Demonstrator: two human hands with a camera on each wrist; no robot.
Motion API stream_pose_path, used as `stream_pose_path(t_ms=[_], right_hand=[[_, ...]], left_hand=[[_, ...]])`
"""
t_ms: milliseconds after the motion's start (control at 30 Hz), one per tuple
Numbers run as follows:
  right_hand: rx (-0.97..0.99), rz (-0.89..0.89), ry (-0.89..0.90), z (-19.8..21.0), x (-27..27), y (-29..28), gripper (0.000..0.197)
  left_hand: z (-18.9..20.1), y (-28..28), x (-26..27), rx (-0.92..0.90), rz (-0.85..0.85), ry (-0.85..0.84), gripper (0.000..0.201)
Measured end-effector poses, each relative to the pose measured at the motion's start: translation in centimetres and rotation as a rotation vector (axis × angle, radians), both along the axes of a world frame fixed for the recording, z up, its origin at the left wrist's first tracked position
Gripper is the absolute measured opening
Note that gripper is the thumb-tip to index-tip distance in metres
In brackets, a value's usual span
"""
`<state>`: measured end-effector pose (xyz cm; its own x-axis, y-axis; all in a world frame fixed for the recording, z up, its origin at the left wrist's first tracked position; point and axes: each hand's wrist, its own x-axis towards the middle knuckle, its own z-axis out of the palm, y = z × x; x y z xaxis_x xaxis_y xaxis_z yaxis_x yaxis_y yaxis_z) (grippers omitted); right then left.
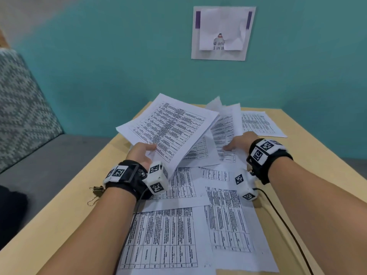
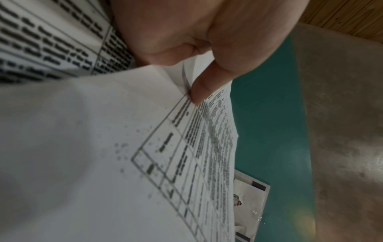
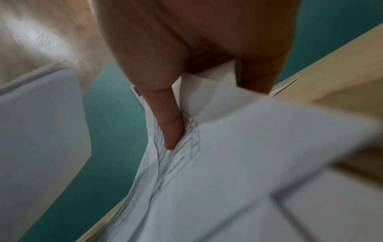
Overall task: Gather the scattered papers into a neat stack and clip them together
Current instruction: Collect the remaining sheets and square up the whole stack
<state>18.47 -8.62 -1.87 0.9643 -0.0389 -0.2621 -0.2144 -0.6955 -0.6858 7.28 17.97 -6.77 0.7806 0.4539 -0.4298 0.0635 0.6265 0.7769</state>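
Observation:
My left hand (image 1: pixel 143 152) pinches the near edge of a raised bundle of printed sheets (image 1: pixel 168 128), tilted up over the table; in the left wrist view the thumb (image 2: pixel 202 88) presses on the sheets (image 2: pixel 145 147). My right hand (image 1: pixel 240 142) grips a second, curled set of sheets (image 1: pixel 225 128) to the right; the right wrist view shows its thumb (image 3: pixel 167 121) on the paper (image 3: pixel 228 163). More printed pages (image 1: pixel 178 235) lie scattered flat on the wooden table (image 1: pixel 69 225). Binder clips (image 1: pixel 96 192) lie by my left wrist, near the table's left edge.
One loose page (image 1: pixel 262 124) lies at the far right of the table. A teal wall with a paper notice (image 1: pixel 222 32) stands behind. A grey patterned sofa (image 1: pixel 23 120) sits left of the table. A black cable (image 1: pixel 288 231) runs along my right forearm.

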Motion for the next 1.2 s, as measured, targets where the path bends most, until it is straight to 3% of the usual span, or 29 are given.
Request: stream_pose_path(t_ms=[67,267,433,567,667,800,900,1033,1200], right_hand=[[0.09,-0.072,-0.06,0.3,0.2,-0.5,0.075],[0.285,-0.297,-0.226,1.4,0.9,-2.6,0.045],[0.499,-0.451,-0.317,2.8,0.8,-4.4,0.052],[0.629,-0.579,-0.348,4.4,0.8,-5.6,0.072],[0.707,-0.645,-0.324,5.7,0.7,-6.5,0.068],[0.554,-0.59,-0.342,6.8,1.6,-8.3,0.057],[0.104,-0.431,-0.36,7.6,2.4,-9.8,0.061],[-0.231,-0.32,-0.415,9.3,2.0,-11.0,0.067],[-0.241,-0.299,-0.424,10.5,2.7,-11.9,0.062]], left_hand=[[0.8,-1.0,-0.8,0.03,-0.043,0.002,0.047],[1.0,-1.3,-1.2,0.051,-0.117,0.03,0.05],[0.8,-1.3,-0.9,0.048,-0.105,0.023,0.05],[0.7,-1.1,-0.8,0.06,-0.144,0.042,0.051],[0.5,-1.0,-0.6,0.061,-0.13,0.054,0.049],[-0.3,-0.4,0.2,-0.026,-0.075,0.008,0.063],[-0.4,-0.2,0.4,-0.016,-0.065,0.003,0.064],[-0.7,-0.2,0.7,-0.027,-0.065,-0.018,0.063],[-1.6,0.1,2.1,-0.021,-0.02,-0.046,0.066]])
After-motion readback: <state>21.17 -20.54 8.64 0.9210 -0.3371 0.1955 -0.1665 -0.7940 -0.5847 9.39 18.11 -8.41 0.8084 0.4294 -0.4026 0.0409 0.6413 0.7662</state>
